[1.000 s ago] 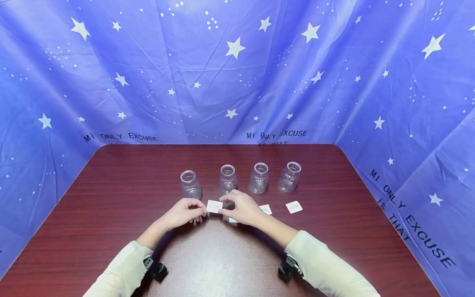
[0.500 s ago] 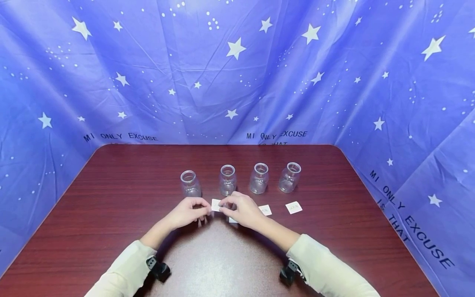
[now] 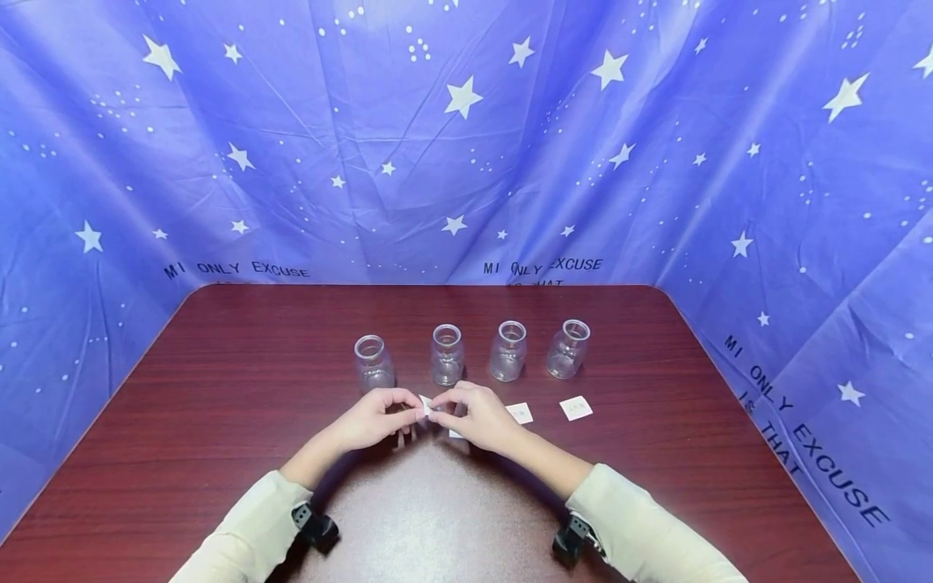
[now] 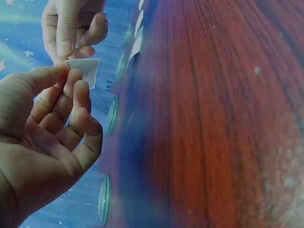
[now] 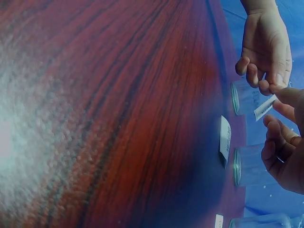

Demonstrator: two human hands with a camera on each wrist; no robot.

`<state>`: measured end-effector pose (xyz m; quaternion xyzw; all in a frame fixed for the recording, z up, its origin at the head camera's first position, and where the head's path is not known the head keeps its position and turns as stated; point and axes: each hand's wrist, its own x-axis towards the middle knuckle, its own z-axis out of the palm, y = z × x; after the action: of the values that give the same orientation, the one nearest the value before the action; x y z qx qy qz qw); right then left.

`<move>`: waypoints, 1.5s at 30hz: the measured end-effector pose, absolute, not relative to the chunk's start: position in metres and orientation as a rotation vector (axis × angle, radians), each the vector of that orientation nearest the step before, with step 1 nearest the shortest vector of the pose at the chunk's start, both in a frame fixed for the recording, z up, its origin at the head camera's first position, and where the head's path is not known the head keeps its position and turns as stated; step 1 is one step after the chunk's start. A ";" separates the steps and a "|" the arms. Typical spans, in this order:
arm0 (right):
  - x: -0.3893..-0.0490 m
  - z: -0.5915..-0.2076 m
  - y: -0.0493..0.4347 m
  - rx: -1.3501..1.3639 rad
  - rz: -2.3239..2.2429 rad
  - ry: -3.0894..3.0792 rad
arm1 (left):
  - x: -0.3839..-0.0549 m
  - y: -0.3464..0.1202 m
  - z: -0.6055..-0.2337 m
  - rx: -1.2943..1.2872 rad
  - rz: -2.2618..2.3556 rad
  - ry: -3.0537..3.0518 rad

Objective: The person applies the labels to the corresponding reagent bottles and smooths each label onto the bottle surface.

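A small white paper label (image 3: pixel 426 405) is held up between the two hands, tilted so little of its face shows in the head view. The left hand (image 3: pixel 372 419) pinches it with thumb and forefinger. From the other side, the right hand (image 3: pixel 483 417) pinches its edge, the fingertips of both hands nearly meeting. In the left wrist view, the label's (image 4: pixel 88 71) plain side shows below the fingertips. Dark print runs along the label (image 5: pixel 264 109) in the right wrist view. Just behind the left hand stands a clear glass jar (image 3: pixel 375 368), its base partly hidden.
Further right stand more clear glass jars (image 3: pixel 447 356) in a row, all without lids. White labels lie before them: one at the right (image 3: pixel 576 408), one partly behind the right hand (image 3: pixel 520 413), another mostly hidden (image 3: pixel 457 434). A starry blue curtain (image 3: pixel 466 146) surrounds the dark-red table (image 3: pixel 240 364).
The left hand has moved right, toward the right hand. The label has turned from face-on to tilted, and its visible part is smaller. Jars and the labels on the table stay put.
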<state>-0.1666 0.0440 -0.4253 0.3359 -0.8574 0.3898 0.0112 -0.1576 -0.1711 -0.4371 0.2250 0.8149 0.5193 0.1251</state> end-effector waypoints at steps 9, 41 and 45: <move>-0.165 -0.426 0.044 1.043 1.251 -2.680 | -0.156 -0.168 -0.435 0.667 1.532 2.366; -0.168 -0.427 0.048 0.875 1.359 -2.646 | -0.159 -0.166 -0.439 0.645 1.609 2.367; -0.169 -0.427 0.049 0.851 1.369 -2.640 | -0.159 -0.166 -0.438 0.632 1.601 2.369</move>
<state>-0.1691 0.0486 -0.4266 0.2749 -0.8533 0.4424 0.0243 -0.1586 -0.1661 -0.4384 0.2146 0.8044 0.5437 0.1064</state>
